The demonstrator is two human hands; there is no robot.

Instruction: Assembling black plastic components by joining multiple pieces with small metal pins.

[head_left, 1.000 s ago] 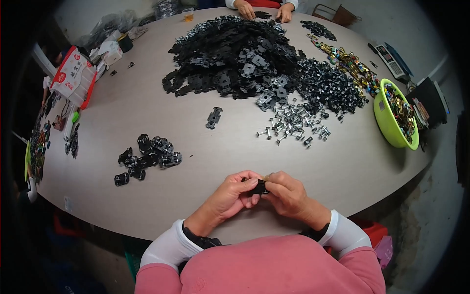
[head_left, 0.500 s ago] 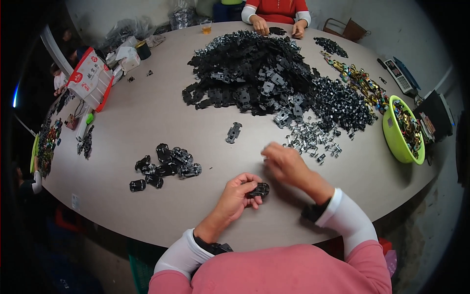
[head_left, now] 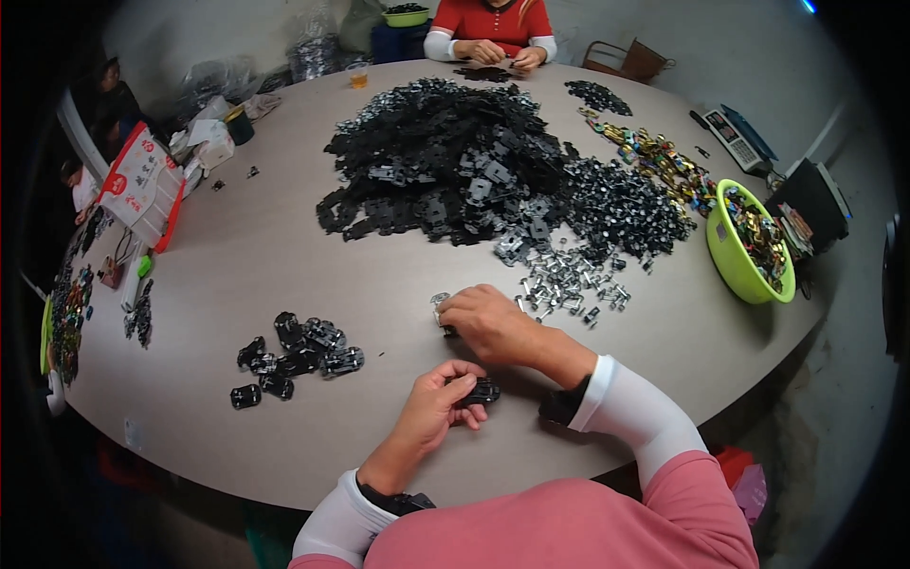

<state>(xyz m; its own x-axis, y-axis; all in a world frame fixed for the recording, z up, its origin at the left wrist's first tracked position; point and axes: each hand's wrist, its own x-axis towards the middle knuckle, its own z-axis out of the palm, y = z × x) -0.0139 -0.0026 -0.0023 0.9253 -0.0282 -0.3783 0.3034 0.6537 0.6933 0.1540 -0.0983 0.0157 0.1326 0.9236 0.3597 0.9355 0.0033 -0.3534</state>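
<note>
A black toy car body (head_left: 486, 390) is in my left hand (head_left: 431, 412), held between thumb and fingers just above the table near its front edge. Ahead of it, my right hand (head_left: 498, 327) has its fingers closed on a grey toy car chassis (head_left: 440, 305); the hand hides much of that piece. To the left lies a cluster of black toy cars (head_left: 301, 353). Silver wheel axles (head_left: 569, 284) are scattered to the right of my right hand. Beyond both hands rises a large heap of black chassis plates (head_left: 427, 180).
Black wheels (head_left: 630, 204) adjoin the heap, with gold parts (head_left: 664, 166) behind. A green basin (head_left: 728, 248) of colourful parts and a calculator-like device (head_left: 739, 137) stand right. At left leans a white-and-red box (head_left: 142, 190). Across the table, a person in red (head_left: 493, 33) handles small parts.
My right hand has come left and closed on the grey chassis that lay alone on the table. My left hand still holds the black car body. The whole view has shifted slightly.
</note>
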